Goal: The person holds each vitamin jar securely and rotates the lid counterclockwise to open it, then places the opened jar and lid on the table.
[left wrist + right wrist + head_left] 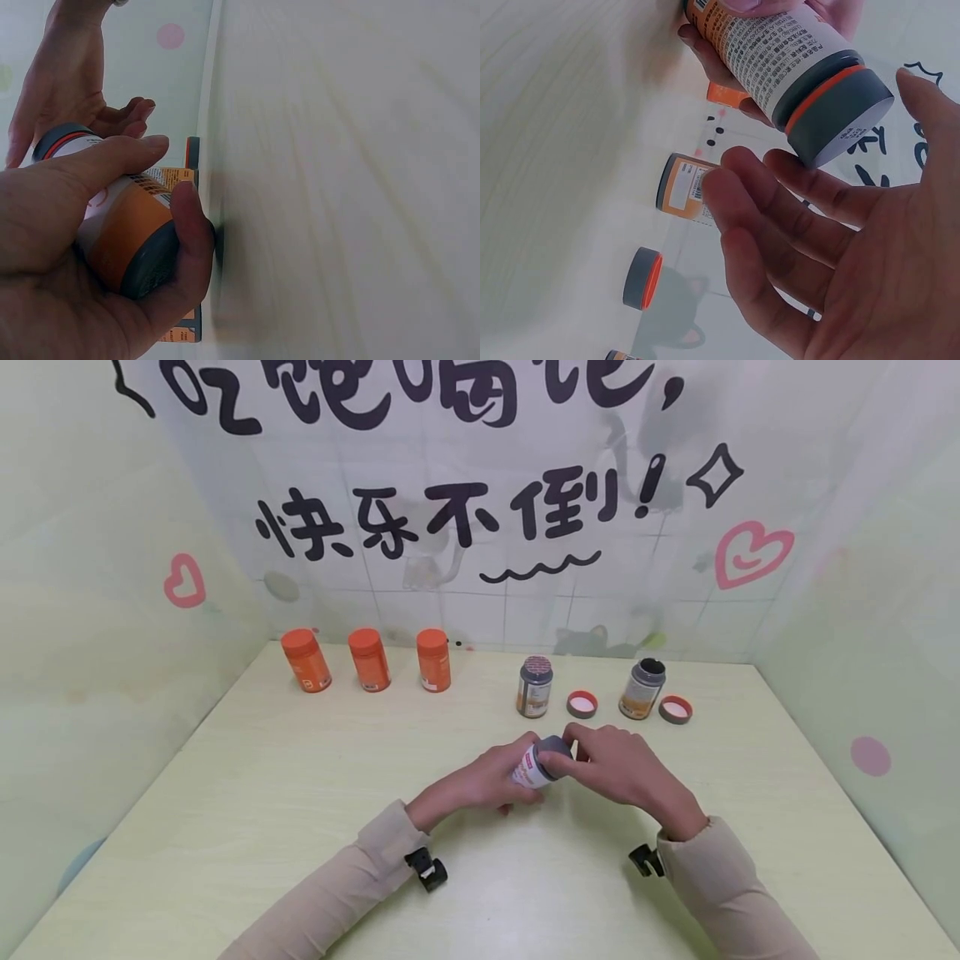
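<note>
My left hand [491, 777] grips a supplement bottle [124, 217] with a white and orange label, held tilted over the table. Its dark grey cap [840, 116], with an orange ring beneath, is on the bottle and points toward my right hand [622, 764]. In the right wrist view, the right thumb [922, 97] stands apart from the cap on one side, while the index fingertip lies right at the cap's lower edge. The other right fingers are loosely bent and hold nothing.
Behind the hands stand two uncapped grey bottles, one with a patterned seal [536, 689] and one with a dark open mouth [642, 689]. A loose cap [582, 704] and another cap [676, 710] lie beside them. Three orange bottles [369, 662] line the back left, before the wall sheet [465, 610].
</note>
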A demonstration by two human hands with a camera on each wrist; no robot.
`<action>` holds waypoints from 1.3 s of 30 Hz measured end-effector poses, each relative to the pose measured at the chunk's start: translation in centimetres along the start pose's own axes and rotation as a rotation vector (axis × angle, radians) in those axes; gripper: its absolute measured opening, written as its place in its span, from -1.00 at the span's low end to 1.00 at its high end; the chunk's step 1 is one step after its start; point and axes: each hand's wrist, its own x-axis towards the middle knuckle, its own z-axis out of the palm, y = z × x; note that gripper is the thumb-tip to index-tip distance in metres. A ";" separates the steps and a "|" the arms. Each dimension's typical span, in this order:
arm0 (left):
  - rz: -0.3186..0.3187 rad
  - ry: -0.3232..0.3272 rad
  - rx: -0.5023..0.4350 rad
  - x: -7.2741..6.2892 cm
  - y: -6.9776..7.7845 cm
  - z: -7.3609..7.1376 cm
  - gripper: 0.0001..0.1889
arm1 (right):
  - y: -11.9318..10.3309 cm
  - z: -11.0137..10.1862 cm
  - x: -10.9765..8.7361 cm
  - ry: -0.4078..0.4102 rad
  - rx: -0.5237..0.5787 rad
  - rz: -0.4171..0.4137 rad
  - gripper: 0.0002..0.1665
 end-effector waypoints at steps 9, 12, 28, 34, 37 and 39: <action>-0.004 -0.002 0.001 0.0 0.1 0.0 -0.47 | 0.0 -0.1 0.0 -0.009 0.002 -0.033 -0.48; 0.002 -0.001 -0.002 0.0 0.0 0.0 -0.46 | 0.1 -0.2 0.0 -0.013 0.003 -0.029 -0.46; 0.010 -0.004 -0.014 0.1 -0.1 -0.1 -0.47 | 0.1 -0.2 0.1 -0.029 0.018 -0.031 -0.47; 0.011 -0.004 -0.012 0.1 0.0 -0.1 -0.46 | 0.2 -0.1 0.1 -0.021 0.006 -0.010 -0.43; 0.009 -0.006 -0.008 0.1 -0.1 -0.1 -0.47 | 0.3 -0.1 0.1 -0.016 0.002 -0.021 -0.45; 0.009 -0.007 -0.006 0.1 0.0 0.0 -0.47 | 0.3 -0.1 0.0 -0.013 0.001 -0.031 -0.48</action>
